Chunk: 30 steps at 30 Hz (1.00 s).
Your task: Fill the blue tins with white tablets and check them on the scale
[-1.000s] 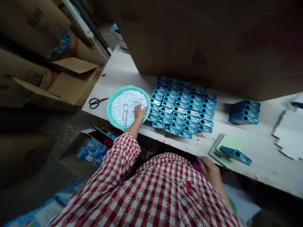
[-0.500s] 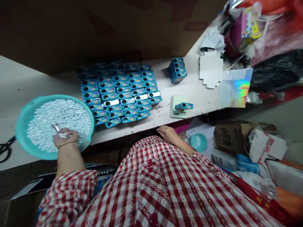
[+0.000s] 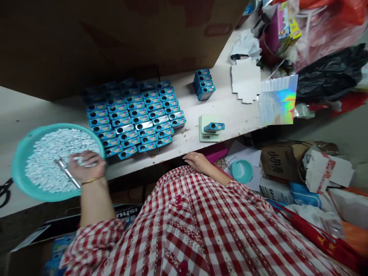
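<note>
My left hand (image 3: 87,168) is over the right part of a turquoise basin (image 3: 17,168) filled with small white pellets (image 3: 54,147). Its fingers curl, palm up, around some of the pellets. A shiny metal tool (image 3: 68,173), perhaps a scoop handle, lies on the pellets beside this hand, apart from the fingers. My right hand (image 3: 198,161) rests near the table edge in front of my body, with fingers loosely stretched and nothing in them. Nearest to it on the table is a small pale scale (image 3: 204,132) with one blue tin (image 3: 214,127) standing on it.
Rows of blue tins (image 3: 138,119) stand right of the basin, below a large cardboard box (image 3: 115,42). Several more tins (image 3: 204,85) stand farther right, near white card (image 3: 245,80) and a shiny sticker sheet (image 3: 277,101). Scissors (image 3: 5,191) lie at the left edge.
My left hand has moved right across the basin, away from the metal tool, now showing more of it. The view has shifted slightly. My right hand stays by the table edge.
</note>
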Each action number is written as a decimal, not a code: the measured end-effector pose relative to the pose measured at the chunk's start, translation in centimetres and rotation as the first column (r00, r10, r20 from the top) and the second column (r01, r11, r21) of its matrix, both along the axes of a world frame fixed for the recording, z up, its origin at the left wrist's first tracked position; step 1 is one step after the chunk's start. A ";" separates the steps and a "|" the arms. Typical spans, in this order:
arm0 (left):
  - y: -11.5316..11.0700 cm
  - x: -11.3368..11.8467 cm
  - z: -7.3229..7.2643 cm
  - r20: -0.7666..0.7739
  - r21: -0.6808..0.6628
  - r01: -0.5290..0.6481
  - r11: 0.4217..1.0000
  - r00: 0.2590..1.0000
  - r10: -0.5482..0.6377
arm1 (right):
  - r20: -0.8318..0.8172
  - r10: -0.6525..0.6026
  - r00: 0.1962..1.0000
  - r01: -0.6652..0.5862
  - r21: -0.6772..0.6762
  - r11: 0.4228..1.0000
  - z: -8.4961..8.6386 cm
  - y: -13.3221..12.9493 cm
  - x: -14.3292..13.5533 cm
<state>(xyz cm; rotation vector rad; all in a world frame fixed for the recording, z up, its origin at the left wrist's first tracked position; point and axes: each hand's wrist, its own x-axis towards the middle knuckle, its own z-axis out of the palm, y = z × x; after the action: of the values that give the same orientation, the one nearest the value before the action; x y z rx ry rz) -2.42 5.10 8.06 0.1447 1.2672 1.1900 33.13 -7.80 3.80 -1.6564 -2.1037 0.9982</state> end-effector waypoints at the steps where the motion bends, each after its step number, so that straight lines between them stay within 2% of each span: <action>1: -0.4 2.5 0.0 0.185 0.089 -0.063 0.994 0.982 0.046 | -0.058 0.005 0.998 -0.001 0.065 0.998 0.6 0.5 -0.5; 2: -0.9 5.2 0.0 0.331 0.081 -0.073 0.994 0.943 0.043 | -0.108 0.017 0.994 -0.002 0.142 0.990 1.3 1.1 -1.1; 3: -1.3 7.9 -0.2 0.429 0.010 -0.015 1.000 0.903 0.009 | -0.141 0.039 0.989 -0.007 0.221 0.975 2.1 1.8 -1.7; 6: -2.6 15.3 -1.3 0.494 -0.133 0.127 0.983 0.868 -0.045 | -0.097 0.109 0.989 -0.065 0.375 0.925 4.3 3.6 -3.3; 8: -3.4 19.1 -2.1 0.446 -0.208 0.154 0.966 0.894 -0.046 | 0.033 0.118 0.993 -0.121 0.364 0.924 4.9 4.4 -3.6; 11: -4.4 23.0 -3.2 0.522 -0.276 0.264 0.924 0.849 -0.087 | 0.239 0.102 0.966 -0.162 0.245 0.956 4.4 4.7 -2.6; 13: -4.9 24.9 -3.9 0.541 -0.301 0.292 0.908 0.836 -0.089 | 0.316 0.120 0.941 -0.182 0.174 0.968 3.7 4.5 -1.2; 16: -5.2 27.5 -4.5 0.533 -0.300 0.292 0.908 0.841 -0.094 | 0.348 0.156 0.924 -0.200 0.095 0.975 3.2 4.3 1.8; 20: -5.0 30.7 -4.7 0.558 -0.254 0.350 0.902 0.814 -0.159 | 0.295 0.094 0.951 -0.102 0.012 0.995 3.3 4.7 5.7; 26: -4.4 33.6 -4.5 0.563 -0.273 0.397 0.877 0.805 -0.189 | 0.235 0.113 0.965 -0.125 0.037 0.991 2.0 5.1 8.8; 30: -3.8 34.6 -4.5 0.542 -0.278 0.369 0.887 0.823 -0.172 | 0.066 0.020 0.998 -0.028 0.116 0.993 0.3 5.5 10.3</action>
<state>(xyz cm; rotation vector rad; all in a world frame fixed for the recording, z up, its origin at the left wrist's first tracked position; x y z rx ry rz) 32.19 1.30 3.57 -0.2491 0.9375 0.6507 43.43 -2.29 4.08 -1.6306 -2.1835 0.8219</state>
